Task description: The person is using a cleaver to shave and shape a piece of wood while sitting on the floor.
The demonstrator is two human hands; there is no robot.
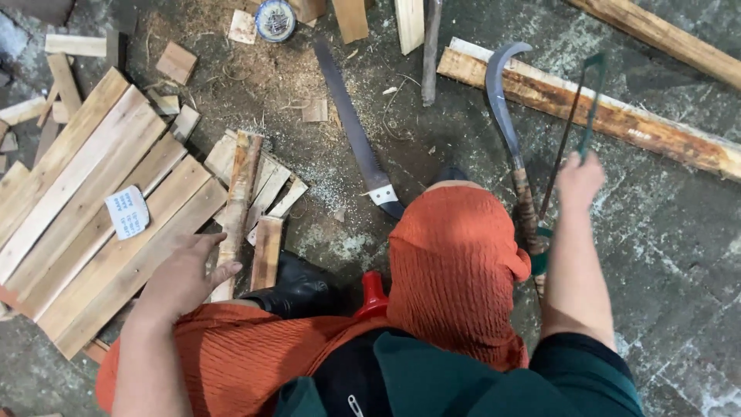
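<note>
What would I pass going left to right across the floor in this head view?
Stack of wooden planks → left hand → short wood offcuts → saw blade → curved sickle → right hand → long timber beam.

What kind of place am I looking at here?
Probably a rough woodworking spot on a concrete floor: sawdust lies scattered, pale cut wooden planks are stacked flat, and a long steel handsaw blade and a curved sickle-like blade lie nearby.

Saw blade (353, 127) handle end hidden behind orange-clad knee (455, 262); right hand (579, 179) fingertips blurred, grip on hacksaw frame (587, 108) unclear; long plank (656, 31) cut by top/right edges
</note>
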